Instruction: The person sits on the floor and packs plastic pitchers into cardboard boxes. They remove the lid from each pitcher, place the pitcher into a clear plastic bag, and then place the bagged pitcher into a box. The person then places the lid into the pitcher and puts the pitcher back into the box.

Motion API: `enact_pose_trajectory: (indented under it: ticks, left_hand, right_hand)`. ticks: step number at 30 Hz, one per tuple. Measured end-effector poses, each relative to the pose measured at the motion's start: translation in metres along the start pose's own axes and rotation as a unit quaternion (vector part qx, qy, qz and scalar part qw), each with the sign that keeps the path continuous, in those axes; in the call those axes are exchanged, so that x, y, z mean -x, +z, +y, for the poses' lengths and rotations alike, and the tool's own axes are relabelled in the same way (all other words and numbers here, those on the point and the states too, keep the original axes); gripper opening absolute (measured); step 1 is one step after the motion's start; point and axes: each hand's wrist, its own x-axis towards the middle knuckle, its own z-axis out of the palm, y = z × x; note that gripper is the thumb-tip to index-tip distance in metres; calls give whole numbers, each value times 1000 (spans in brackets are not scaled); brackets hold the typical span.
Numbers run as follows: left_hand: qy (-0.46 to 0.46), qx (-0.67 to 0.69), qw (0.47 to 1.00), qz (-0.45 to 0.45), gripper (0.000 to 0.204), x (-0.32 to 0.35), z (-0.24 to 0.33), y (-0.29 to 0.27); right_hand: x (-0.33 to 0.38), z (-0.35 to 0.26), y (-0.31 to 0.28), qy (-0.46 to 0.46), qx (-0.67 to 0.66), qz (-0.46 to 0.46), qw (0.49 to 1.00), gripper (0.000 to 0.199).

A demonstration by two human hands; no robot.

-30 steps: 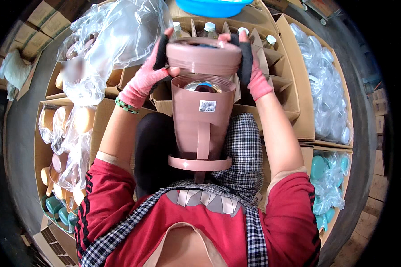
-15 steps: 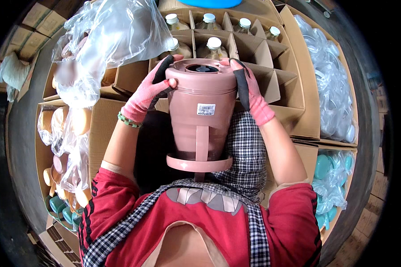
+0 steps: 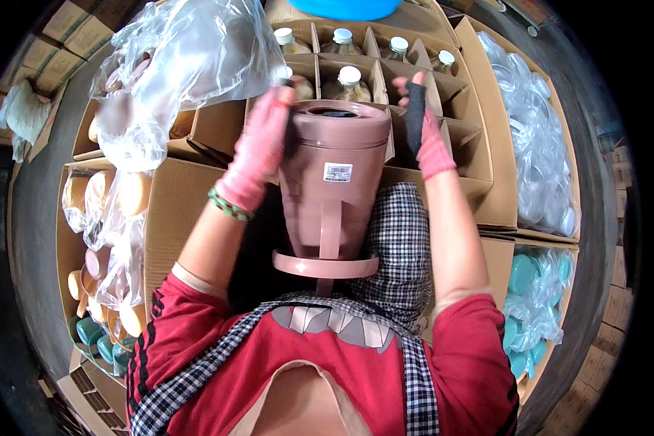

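Note:
A pink jug-like vessel (image 3: 338,196) stands between my knees, with a handle down its near side, a white label and a flat ring around its lower end. Its wide upper rim surrounds a dark round centre. Against or just beside the rim's left is my left hand (image 3: 263,142), slightly blurred, in a pink and dark grey glove, fingers stretched upward. Whether it touches the vessel I cannot tell. My right hand (image 3: 423,123), gloved alike with bare fingertips, is off the vessel to the right, fingers apart and holding nothing.
Ahead, a divided carton (image 3: 476,156) holds several clear bottles with white caps (image 3: 349,75). Plastic-wrapped parts fill a carton (image 3: 541,138) on the right; teal pieces (image 3: 523,275) lie nearer. On the left, clear bags (image 3: 196,54) cover cartons of peach, pink and teal pieces. A blue container (image 3: 345,6) is at the far edge.
Both hands gripped the vessel's upper rim before. My right hand has let go and moved right; my left hand has loosened and turned upright beside it. The vessel has hardly moved.

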Motion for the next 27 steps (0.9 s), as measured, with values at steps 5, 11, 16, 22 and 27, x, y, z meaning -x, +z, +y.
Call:
enact_pose_trajectory:
  ticks: [5, 11, 16, 22, 27]
  left_hand:
    - [-134, 157, 962, -177, 34, -24, -55, -48]
    - [31, -98, 994, 36, 40, -2, -9, 4]
    - [-122, 27, 992, -8, 39, -14, -83, -49]
    - [-159, 195, 966, -64, 36, -1, -28, -28]
    - [-89, -94, 981, 143, 31, 5, -40, -25]
  right_hand:
    - [61, -10, 60, -133, -68, -138, 979, 60]
    - [-9, 30, 10, 107, -415, -399, 810, 46]
    - [70, -22, 58, -184, 3, -108, 977, 57]
    - [45, -7, 65, -35, -41, -56, 997, 61]
    - [63, -22, 50, -189, -206, -123, 952, 44]
